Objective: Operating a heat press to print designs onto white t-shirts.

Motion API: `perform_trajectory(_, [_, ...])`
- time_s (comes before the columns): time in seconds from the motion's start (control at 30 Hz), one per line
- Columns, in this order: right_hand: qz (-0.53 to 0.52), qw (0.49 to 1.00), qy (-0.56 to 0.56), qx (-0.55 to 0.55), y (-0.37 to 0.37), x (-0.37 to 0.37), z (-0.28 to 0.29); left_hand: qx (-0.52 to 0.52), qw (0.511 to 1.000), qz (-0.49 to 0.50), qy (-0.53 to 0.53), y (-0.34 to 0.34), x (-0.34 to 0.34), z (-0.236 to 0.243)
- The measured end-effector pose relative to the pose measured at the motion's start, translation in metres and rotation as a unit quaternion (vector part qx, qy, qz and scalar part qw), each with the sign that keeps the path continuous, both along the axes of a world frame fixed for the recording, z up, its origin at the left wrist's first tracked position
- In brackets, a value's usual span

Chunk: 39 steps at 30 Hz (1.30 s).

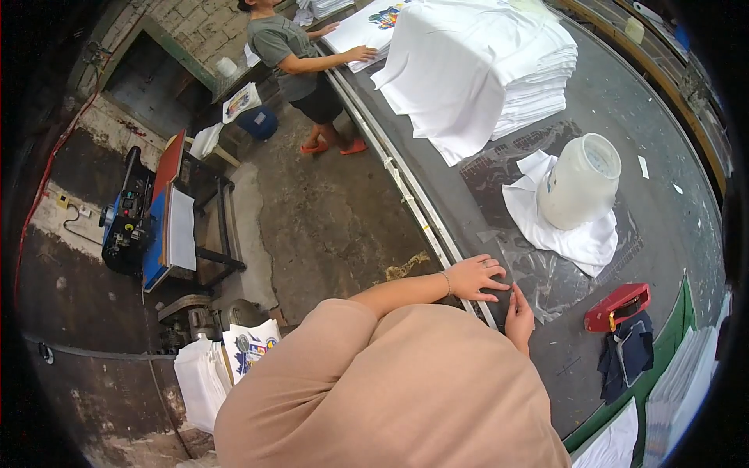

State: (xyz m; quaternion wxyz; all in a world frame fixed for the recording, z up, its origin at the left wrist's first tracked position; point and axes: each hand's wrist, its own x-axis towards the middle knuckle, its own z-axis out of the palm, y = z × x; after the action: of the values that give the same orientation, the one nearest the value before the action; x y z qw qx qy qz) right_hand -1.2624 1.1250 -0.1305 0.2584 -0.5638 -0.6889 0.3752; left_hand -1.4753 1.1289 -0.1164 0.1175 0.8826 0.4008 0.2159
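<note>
My left hand [474, 278], with a ring and a bracelet, rests at the near edge of the dark table [558, 351], fingers spread. Just to its right is my right hand [520, 318], its fingers pressed together by the left fingertips; whatever they pinch is too small to make out. Both hands lie beside a clear plastic sheet [538, 287] on the tabletop. Farther along the sheet, a whitish plastic jug or tub [573, 191] stands tilted on a crumpled white cloth [597, 246].
A tall stack of white fabric [534, 82] fills the far table. To the right lie a red tool or case [616, 306] and dark cloth [630, 351]. A metal rail [406, 175] runs along the edge. A co-worker [289, 58] stands at far left; a press machine [133, 214] is left.
</note>
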Motion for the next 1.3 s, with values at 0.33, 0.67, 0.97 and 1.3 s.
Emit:
perform_trajectory(0.33, [-0.015,0.999,-0.015,-0.025,-0.001,-0.002,0.008,0.042,0.999,0.007,0.006,-0.001,0.001,0.001])
perform_trajectory(0.67, [-0.019,1.0,0.014,-0.016,0.0,-0.002,0.005,0.016,0.999,0.009,0.033,-0.002,0.001,-0.001])
perform_trajectory(0.97, [-0.035,0.996,-0.02,-0.074,0.001,-0.003,0.013,0.006,0.999,0.016,0.045,-0.002,0.002,-0.001])
perform_trajectory(1.3, [-0.009,0.991,-0.118,-0.064,0.003,0.002,0.017,0.019,0.999,0.017,0.034,0.0,0.002,-0.005])
